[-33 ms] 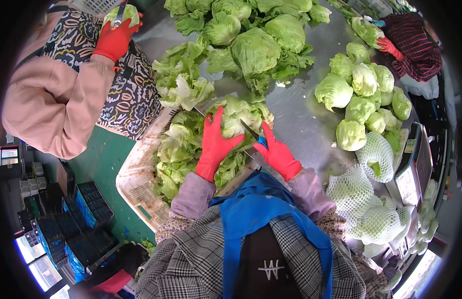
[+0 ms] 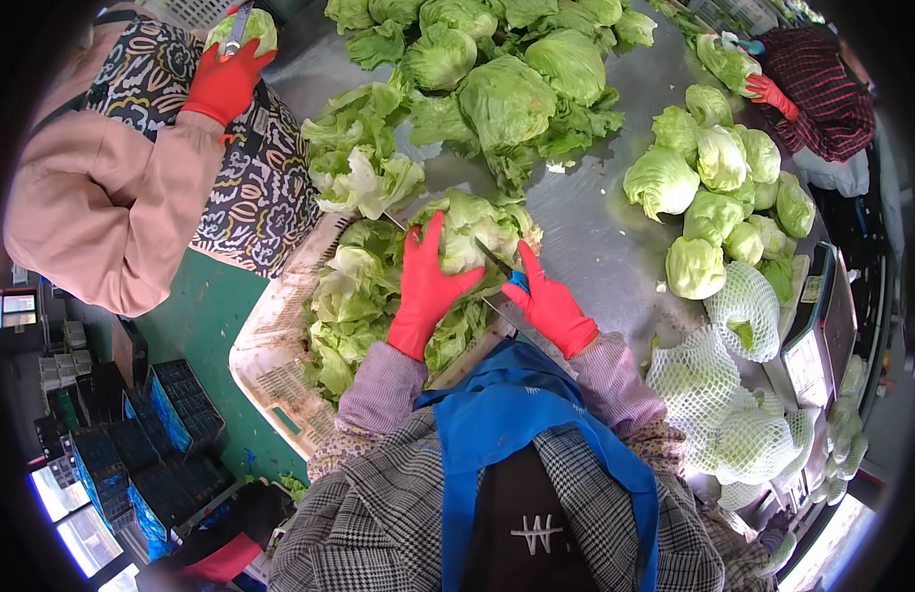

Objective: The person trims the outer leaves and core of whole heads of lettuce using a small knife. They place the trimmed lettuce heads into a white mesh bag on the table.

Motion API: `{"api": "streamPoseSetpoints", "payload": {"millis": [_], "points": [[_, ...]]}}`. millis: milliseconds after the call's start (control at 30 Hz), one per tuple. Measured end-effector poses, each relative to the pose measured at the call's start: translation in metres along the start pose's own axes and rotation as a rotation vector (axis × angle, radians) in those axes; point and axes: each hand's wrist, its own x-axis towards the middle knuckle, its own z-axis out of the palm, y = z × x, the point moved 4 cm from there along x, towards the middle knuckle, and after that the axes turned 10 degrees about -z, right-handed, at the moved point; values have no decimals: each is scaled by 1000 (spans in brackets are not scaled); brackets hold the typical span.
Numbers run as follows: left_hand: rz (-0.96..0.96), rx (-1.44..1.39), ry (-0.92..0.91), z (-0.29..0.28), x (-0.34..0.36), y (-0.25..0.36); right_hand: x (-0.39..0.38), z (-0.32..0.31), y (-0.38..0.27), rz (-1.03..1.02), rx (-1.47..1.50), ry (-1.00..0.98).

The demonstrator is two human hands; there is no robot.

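My left hand (image 2: 425,296), in a red glove, is spread round the near left side of a lettuce (image 2: 467,222) at the table edge, thumb and fingers pressing on its leaves. In my red-gloved right hand (image 2: 556,311) is a knife (image 2: 494,257) with a blue handle. Its dark blade points up and left, against or just over the lettuce; whether it cuts in cannot be told. Beneath my hands a dirty white plastic crate (image 2: 270,350) holds loose lettuce leaves (image 2: 354,296).
Beyond my hands, untrimmed lettuces (image 2: 507,99) are heaped on the metal table (image 2: 586,212). Trimmed heads (image 2: 714,197) lie at right, near white foam net sleeves (image 2: 694,385) and a scale (image 2: 818,335). Co-workers stand at left, a pink sleeve (image 2: 132,187) showing, and far right, a dark checked sleeve (image 2: 818,89).
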Motion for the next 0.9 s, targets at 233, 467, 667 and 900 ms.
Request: {"api": "streamPoseSetpoints", "payload": {"millis": [233,467,667,900], "points": [[32,95,27,4,-6,5,2,0,-2,33,-135,-18],[82,58,11,3,-5,5,26,1,4,0,-426,126],[58,33,47,1,-12,-5,59,-28,43,224,197,53],[-129,-332,46,-15,-8,-43,43,-19,21,291,477,-54]]}}
